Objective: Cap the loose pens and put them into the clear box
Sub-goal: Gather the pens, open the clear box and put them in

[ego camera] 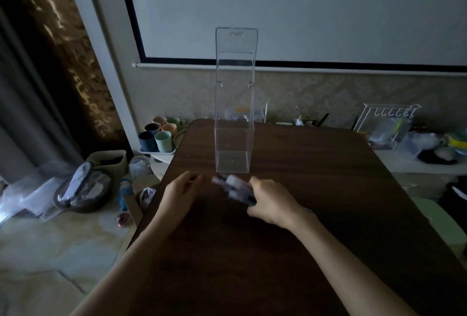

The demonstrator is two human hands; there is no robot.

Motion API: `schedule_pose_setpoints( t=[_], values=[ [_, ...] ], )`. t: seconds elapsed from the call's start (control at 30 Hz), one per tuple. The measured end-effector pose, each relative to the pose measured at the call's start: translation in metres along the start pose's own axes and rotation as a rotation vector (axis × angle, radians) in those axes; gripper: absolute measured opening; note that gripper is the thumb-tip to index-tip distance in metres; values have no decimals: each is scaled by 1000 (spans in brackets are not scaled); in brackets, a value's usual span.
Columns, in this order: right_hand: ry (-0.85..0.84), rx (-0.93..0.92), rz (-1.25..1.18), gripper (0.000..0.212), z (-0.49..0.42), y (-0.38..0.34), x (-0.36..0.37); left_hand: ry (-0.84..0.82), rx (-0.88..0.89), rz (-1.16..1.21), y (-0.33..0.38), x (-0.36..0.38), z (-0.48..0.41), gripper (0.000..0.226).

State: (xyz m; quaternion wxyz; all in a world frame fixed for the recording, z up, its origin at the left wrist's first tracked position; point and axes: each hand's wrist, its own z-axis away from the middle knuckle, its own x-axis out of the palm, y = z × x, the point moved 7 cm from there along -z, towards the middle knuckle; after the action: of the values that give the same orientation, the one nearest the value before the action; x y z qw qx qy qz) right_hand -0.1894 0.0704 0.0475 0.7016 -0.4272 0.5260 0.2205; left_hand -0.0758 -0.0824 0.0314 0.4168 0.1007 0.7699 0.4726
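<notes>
One clear box (233, 136) stands upright on the dark table (316, 189), lid flipped up, nothing visible inside; just before it the right hand (271, 204) clamps a blurred bundle of pens (235, 186); the left hand (180, 189) curls loosely, apparently unladen.

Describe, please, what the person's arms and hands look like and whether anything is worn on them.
Both forearms are bare up to the frame's edge, with no sleeves in view. The left hand and right hand carry no gloves, and no rings, watch or bracelet can be seen, though the dim, slightly blurred picture could hide small items.
</notes>
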Motion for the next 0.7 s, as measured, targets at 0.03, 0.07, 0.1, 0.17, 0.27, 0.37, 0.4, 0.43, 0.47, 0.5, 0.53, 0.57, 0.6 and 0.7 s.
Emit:
schedule_pose_setpoints(
  t=[0.03,0.07,0.1,0.17,0.27,0.37,0.4,0.43,0.47,0.5,0.53,0.57,0.6,0.7],
  values=[
    [82,1,-144,33,-1,-1,-18,13,18,30,8,-4,-9,22],
    [193,-7,-309,28,-3,-3,-40,19,21,80,13,-7,-22,35],
    [319,-9,-467,20,-7,-4,-64,21,18,132,18,-8,-34,49],
    [550,-22,-683,10,-17,-7,-108,5,-3,201,27,-4,-57,74],
    [790,-114,-938,13,-44,-17,-156,-57,-16,333,39,15,-83,93],
    [920,-138,-1133,17,-72,-20,-178,-90,-6,323,47,32,-97,90],
    [942,-135,-1176,18,-82,-21,-179,-74,8,295,46,35,-100,89],
    [952,-128,-1212,19,-92,-21,-177,-48,15,267,47,36,-100,87],
    [950,-114,-1233,21,-100,-22,-170,-16,9,254,47,35,-100,84],
    [944,-87,-1237,22,-108,-23,-160,0,2,247,47,34,-98,81],
    [934,-63,-1227,23,-114,-24,-149,13,7,250,47,33,-98,80],
    [917,-41,-1204,25,-120,-24,-137,15,13,256,47,33,-97,80],
    [890,-32,-1175,25,-125,-25,-127,18,23,269,45,34,-97,80],
    [747,6,-1000,25,-143,-29,-107,12,10,283,45,32,-97,80]
  ],
)
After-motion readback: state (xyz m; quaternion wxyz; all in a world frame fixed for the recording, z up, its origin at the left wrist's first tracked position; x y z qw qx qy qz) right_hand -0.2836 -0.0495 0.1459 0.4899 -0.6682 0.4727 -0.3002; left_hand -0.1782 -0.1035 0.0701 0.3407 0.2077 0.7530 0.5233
